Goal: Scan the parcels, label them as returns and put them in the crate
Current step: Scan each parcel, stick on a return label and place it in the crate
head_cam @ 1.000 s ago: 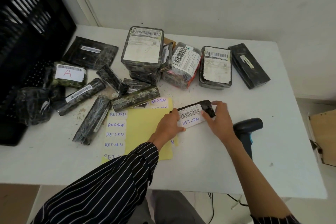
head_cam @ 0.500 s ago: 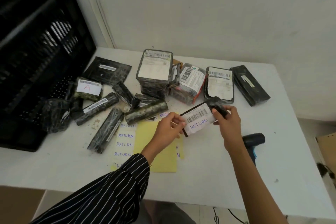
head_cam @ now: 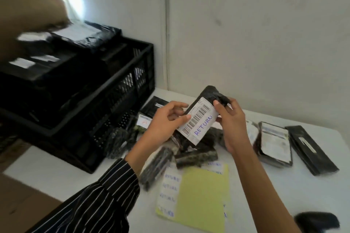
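The parcel [head_cam: 198,117] was flat on the table [head_cam: 303,191]. Now it is up in the air, right of the crate [head_cam: 113,89], sticker [head_cam: 204,126] on. Left hand [head_cam: 162,125] pinches its side, right hand [head_cam: 233,125] grips its top. Crate comes next, probably.

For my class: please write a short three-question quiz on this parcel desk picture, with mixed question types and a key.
1. True or false: the parcel held by the left hand and right hand is marked RETURN.
2. Where does the crate stand? A) left of the hands B) right of the hands C) on the floor
3. Fill in: the spare labels lie on a ___ sheet.
Key: 1 true; 2 A; 3 yellow.
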### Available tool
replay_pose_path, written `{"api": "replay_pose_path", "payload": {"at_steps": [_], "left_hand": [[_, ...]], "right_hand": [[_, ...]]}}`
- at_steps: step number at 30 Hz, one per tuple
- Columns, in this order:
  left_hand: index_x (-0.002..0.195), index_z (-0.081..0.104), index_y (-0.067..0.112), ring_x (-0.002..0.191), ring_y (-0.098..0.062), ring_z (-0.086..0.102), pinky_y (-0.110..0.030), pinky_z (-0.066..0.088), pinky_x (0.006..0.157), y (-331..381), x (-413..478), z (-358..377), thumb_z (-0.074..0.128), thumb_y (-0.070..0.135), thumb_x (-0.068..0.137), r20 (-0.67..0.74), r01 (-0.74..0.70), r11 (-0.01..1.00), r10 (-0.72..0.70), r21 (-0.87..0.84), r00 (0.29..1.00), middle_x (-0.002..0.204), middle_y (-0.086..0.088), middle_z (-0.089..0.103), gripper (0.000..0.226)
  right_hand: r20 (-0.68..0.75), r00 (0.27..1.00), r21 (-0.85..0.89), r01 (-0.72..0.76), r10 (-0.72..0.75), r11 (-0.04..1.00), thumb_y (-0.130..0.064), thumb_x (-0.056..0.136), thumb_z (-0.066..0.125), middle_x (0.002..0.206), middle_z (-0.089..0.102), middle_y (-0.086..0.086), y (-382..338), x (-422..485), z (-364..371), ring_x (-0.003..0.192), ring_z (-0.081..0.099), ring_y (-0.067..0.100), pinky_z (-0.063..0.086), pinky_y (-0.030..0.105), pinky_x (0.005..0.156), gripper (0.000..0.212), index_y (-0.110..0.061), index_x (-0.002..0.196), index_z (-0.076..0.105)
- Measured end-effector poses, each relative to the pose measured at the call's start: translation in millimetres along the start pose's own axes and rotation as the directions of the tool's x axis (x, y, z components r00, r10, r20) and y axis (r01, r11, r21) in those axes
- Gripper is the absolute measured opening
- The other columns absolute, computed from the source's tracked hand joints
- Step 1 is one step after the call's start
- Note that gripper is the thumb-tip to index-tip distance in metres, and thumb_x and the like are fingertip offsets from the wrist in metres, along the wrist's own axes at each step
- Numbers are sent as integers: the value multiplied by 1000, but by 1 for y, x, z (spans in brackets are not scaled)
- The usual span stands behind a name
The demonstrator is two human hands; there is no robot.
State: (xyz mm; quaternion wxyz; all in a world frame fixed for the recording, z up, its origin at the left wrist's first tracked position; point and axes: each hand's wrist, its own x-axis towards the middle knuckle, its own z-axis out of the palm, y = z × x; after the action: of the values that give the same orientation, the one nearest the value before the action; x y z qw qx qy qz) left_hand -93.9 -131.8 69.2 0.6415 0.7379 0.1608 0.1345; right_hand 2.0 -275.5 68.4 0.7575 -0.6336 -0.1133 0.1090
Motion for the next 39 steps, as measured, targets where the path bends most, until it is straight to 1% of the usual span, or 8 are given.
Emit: {"api": "replay_pose_path", "payload": {"at_steps": [3,7,12,18,21,28,35,39], "left_hand": [[97,63,23,67,2,63,-12,49,68,16,7,-44,66,2,85,-35,-40,999,41,20,999,65,19,64,24],[98,64,13,60,6,60,-9,47,62,37,24,-108,64,-3,85,-148,-89,995,93,34,985,71,9,61,21],[104,61,5,50,9,55,-5,44,54,47,67,-202,61,-6,86,-348,-88,985,135,146,928,71,2,54,21],[112,62,9,91,-27,63,-36,48,82,6,133,-285,63,11,88,-527,216,863,67,457,847,91,-7,67,24],[116,57,14,98,-31,61,-34,43,79,-11,151,-286,57,9,89,-448,212,750,124,626,885,101,-12,67,27],[114,60,12,101,-31,57,-36,43,82,-46,206,-261,46,1,93,-136,-26,633,206,773,969,113,-15,55,28],[136,41,5,118,-34,49,-35,41,95,-85,241,-248,37,19,101,84,-48,597,-32,801,996,134,-17,41,38],[149,13,0,144,-32,13,-40,21,114,-97,246,-247,45,23,99,195,-117,427,-144,897,970,157,-20,5,64]], "right_hand": [[56,998,17,41,-42,999,-13,94,56,76,71,-12,-6,12,51,70,64,2,50,18,59,9,-14,103,57],[78,994,32,74,-76,997,-24,98,49,82,68,-6,-7,28,117,71,62,7,51,22,61,8,-20,98,57],[160,974,-249,195,-158,949,-27,98,48,103,64,-6,27,44,192,94,60,7,49,31,83,16,-20,110,55],[414,877,-624,468,-243,626,-49,94,42,149,35,-2,78,59,253,136,30,12,29,33,109,54,-21,141,40],[439,866,-636,488,-241,597,-61,89,22,157,17,-11,91,57,267,143,16,7,20,32,112,64,-32,144,33],[433,870,-682,486,-235,546,-68,90,6,155,1,-24,98,57,270,144,-6,-3,3,35,119,58,-45,143,16],[439,870,-756,493,-225,430,-61,96,4,156,-5,-25,105,58,265,145,-9,4,-7,35,118,54,-44,147,7],[444,866,-741,500,-232,448,-58,97,9,157,-1,-22,105,58,265,146,-6,5,-9,33,118,55,-40,149,12]]}}
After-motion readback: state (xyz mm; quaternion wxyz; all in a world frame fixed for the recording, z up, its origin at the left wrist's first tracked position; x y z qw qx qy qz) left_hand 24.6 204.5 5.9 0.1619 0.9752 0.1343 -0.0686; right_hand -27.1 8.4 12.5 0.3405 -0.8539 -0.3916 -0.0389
